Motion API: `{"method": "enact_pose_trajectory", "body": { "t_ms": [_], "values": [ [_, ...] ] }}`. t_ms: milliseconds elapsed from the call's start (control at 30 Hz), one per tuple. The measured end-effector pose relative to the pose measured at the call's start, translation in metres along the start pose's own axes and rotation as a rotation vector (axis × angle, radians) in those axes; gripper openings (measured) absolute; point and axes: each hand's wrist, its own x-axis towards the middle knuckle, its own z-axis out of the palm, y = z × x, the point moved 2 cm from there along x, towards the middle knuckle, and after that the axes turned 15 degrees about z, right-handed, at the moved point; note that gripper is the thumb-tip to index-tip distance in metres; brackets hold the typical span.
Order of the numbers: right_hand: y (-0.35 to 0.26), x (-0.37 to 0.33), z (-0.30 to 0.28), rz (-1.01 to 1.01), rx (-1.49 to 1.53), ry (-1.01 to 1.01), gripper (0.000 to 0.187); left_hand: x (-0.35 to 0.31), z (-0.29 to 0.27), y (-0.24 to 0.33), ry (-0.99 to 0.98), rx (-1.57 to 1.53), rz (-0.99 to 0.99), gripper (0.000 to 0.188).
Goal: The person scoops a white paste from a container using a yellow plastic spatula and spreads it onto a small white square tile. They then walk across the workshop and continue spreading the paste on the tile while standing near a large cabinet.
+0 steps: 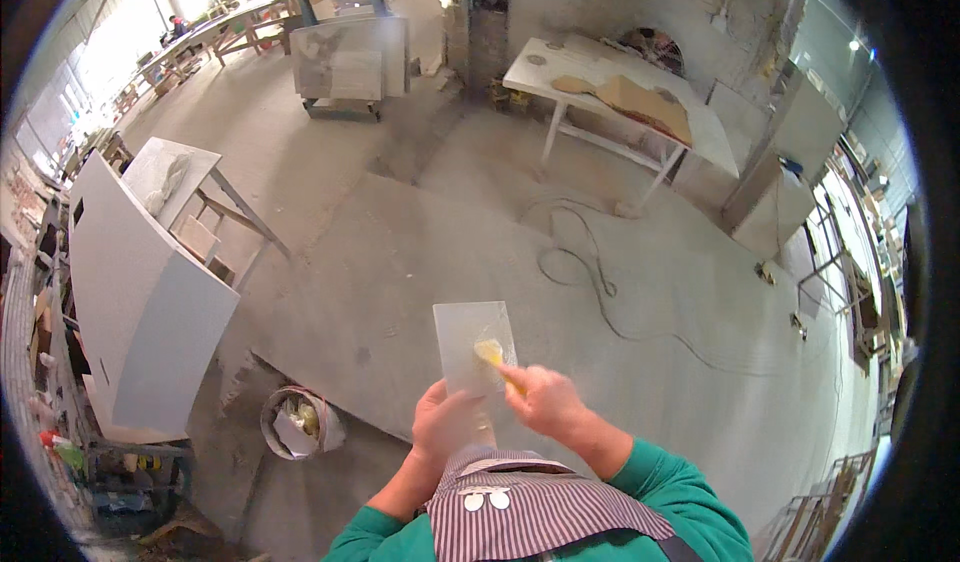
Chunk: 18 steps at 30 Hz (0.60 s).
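A pale rectangular board (465, 337) is held up in front of my body. My left hand (445, 420) grips its lower left edge, fingers closed around it. In my right hand (548, 399) is a yellow-handled brush (489, 351), its head lying over the right part of the board's face. That side of the board looks speckled and rougher than the smooth left side. I cannot tell whether the brush head touches the surface. A striped apron (540, 517) covers my front below both hands.
A bucket (330, 432) with scraps stands on the floor at lower left, near a large white panel (150, 302). Ahead right is a white table (545, 60) bearing brown cut pieces. A cable (600, 272) snakes across the floor. A cart (345, 102) of boards stands farther off.
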Motion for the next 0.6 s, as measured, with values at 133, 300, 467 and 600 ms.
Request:
{"method": "enact_pose_trajectory", "body": {
  "t_ms": [133, 300, 467, 600],
  "values": [
    [-0.002, 0.048, -0.023, -0.071, -0.039, -0.106, 0.030, 0.042, 0.006, 0.009, 0.020, -0.062, 0.056, 0.038],
    [-0.007, 0.138, -0.044, -0.051, 0.014, -0.090, 0.031, 0.100, 0.009, 0.005, 0.079, -0.035, 0.112, 0.039],
    [-0.006, 0.215, -0.060, -0.234, -0.021, -0.252, 0.034, 0.169, 0.016, -0.001, 0.176, -0.060, 0.223, 0.039],
    [-0.011, 0.301, -0.068, -0.233, -0.017, -0.269, 0.033, 0.213, 0.011, -0.010, 0.255, -0.082, 0.238, 0.040]
  ]
}}
